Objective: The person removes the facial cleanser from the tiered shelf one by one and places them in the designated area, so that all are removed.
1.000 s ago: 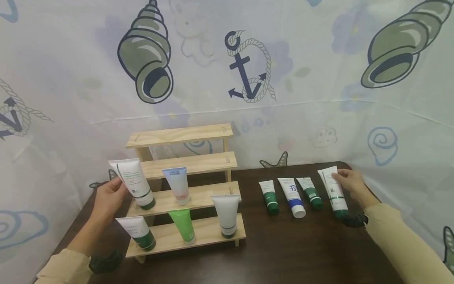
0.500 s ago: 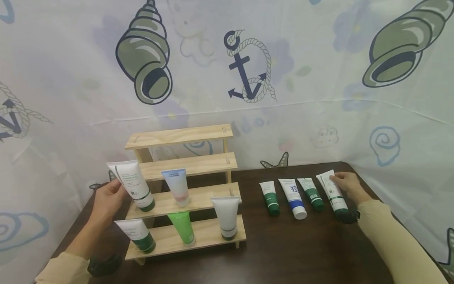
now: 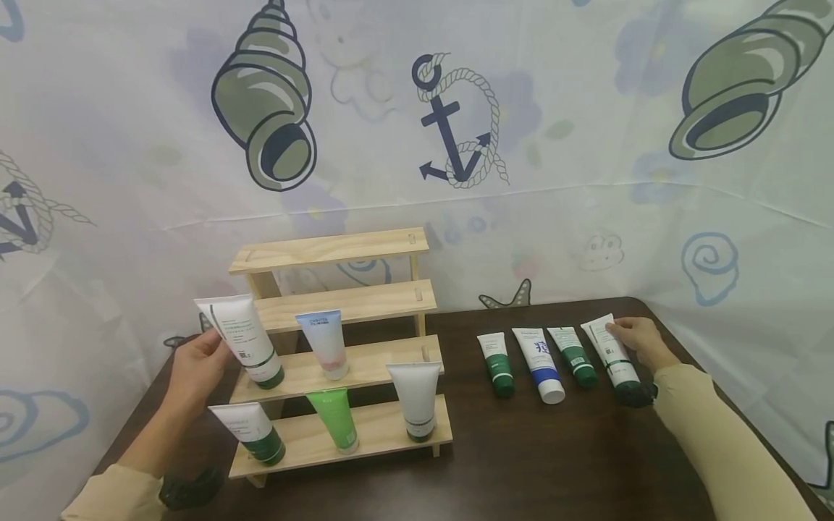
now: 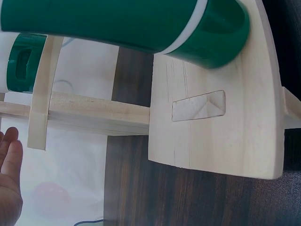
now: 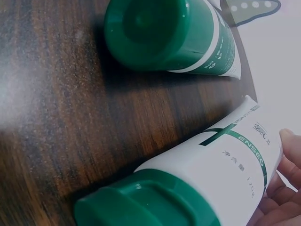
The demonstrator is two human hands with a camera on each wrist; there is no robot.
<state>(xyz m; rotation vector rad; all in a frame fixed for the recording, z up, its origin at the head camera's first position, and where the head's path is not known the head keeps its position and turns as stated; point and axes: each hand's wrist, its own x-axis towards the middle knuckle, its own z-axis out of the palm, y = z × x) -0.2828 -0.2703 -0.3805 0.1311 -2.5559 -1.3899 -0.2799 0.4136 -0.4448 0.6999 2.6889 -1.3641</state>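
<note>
My left hand (image 3: 195, 365) pinches the left edge of a large white tube (image 3: 244, 334) with a green cap, which stands on the second-lowest shelf of a stepped wooden rack (image 3: 332, 248). In the left wrist view that tube's green cap (image 4: 21, 63) shows, and fingers (image 4: 10, 160) extend at the left edge; the grip itself is out of frame. At the right end of a row of tubes on the table, my right hand (image 3: 641, 340) holds the upper end of a white tube (image 3: 611, 349) with a green cap. Its thumb (image 5: 292, 146) lies on that tube's edge.
A blue-pink tube (image 3: 323, 340) shares the left tube's shelf. Below stand a green-and-white tube (image 3: 250, 432), a green tube (image 3: 335, 418) and a white tube (image 3: 415, 394). Lying on the dark table (image 3: 521, 463) are several tubes, one with a blue band (image 3: 539, 362).
The right hand and its tube have shifted slightly left and down, closer to the neighbouring tubes. The left hand and its tube stay about where they were.
</note>
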